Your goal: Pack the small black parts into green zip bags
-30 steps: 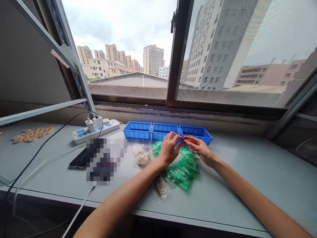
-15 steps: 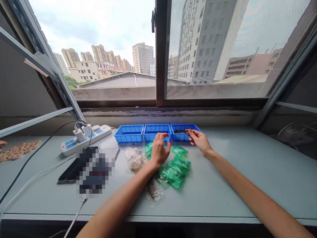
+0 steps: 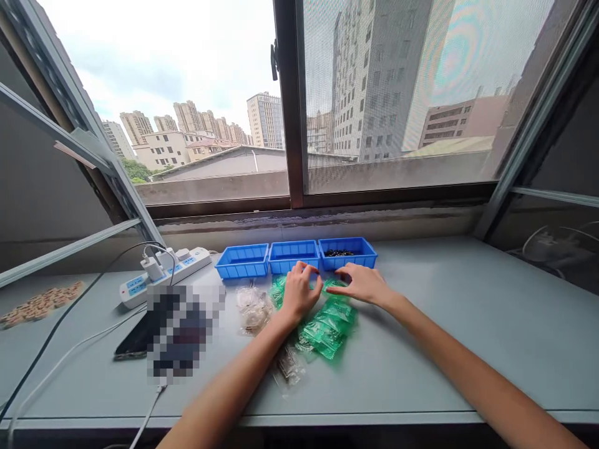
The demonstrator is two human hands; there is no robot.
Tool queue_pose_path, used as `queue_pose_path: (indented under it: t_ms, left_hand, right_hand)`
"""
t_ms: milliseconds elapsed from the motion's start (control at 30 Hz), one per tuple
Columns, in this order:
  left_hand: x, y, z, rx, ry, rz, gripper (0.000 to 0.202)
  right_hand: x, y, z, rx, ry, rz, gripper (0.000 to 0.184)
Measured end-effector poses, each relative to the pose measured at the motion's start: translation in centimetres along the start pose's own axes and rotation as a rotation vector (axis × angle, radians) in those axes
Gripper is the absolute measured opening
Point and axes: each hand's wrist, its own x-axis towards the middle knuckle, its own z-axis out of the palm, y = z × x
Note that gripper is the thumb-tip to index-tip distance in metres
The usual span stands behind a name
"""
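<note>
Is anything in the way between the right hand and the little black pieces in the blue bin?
Just the near wall of the rightmost blue bin: the black pieces lie behind it, and the right hand is on this side. Nothing visible covers the bin's top.

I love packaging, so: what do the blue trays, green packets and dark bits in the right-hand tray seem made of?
Blue trays: probably moulded plastic, slightly glossy, judging by their ribbed walls. Green packets: likely thin, shiny plastic film, see-through and creased with highlights. Dark bits: blackish, but too small to tell metal from plastic.
</note>
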Motion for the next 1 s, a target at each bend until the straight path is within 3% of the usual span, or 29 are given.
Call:
queue_pose_path:
  t_ms: [133, 267, 333, 467, 533, 633, 733, 900, 1000]
  left_hand:
    - [-0.4, 0.2, 0.0, 0.178, -0.121, 0.073, 0.013]
    - [-0.6, 0.2, 0.2, 0.227, -0.130, 0.082, 0.015]
    - [-0.7, 0.2, 0.3, 0.218, -0.112, 0.070, 0.016]
    - [-0.4, 0.0, 0.3, 0.152, -0.062, 0.033, 0.013]
    - [-0.2, -0.1, 0.1, 0.080, -0.010, 0.005, 0.009]
    - [0.0, -0.3, -0.3, -0.042, 0.040, 0.023, 0.008]
    - [0.1, -0.4, -0.4, -0.161, 0.059, 0.088, 0.014]
    - [0.1, -0.4, -0.4, -0.289, 0.160, 0.112, 0.020]
    - [0.3, -0.5, -0.6, -0.312, 0.190, 0.097, 0.010]
  right_hand:
    - [-0.1, -0.2, 0.5, -0.027, -0.073, 0.027, 0.039]
    - [0.1, 0.2, 1.4, 0.118, 0.028, 0.030, 0.030]
    - [0.3, 0.4, 2.0, 0.282, 0.068, -0.018, 0.029]
    - [0.6, 0.4, 2.9, 0.725, 0.003, -0.116, 0.038]
    - [0.7, 0.2, 3.0, 0.836, -0.007, -0.111, 0.040]
    - [0.7, -0.1, 2.8, 0.824, 0.032, -0.128, 0.027]
    - [0.6, -0.3, 2.2, 0.686, 0.153, -0.221, 0.013]
    - [0.1, -0.8, 1.6, 0.587, 0.333, -0.326, 0.020]
    - [0.0, -1.4, 2.0, 0.647, 0.320, -0.264, 0.017]
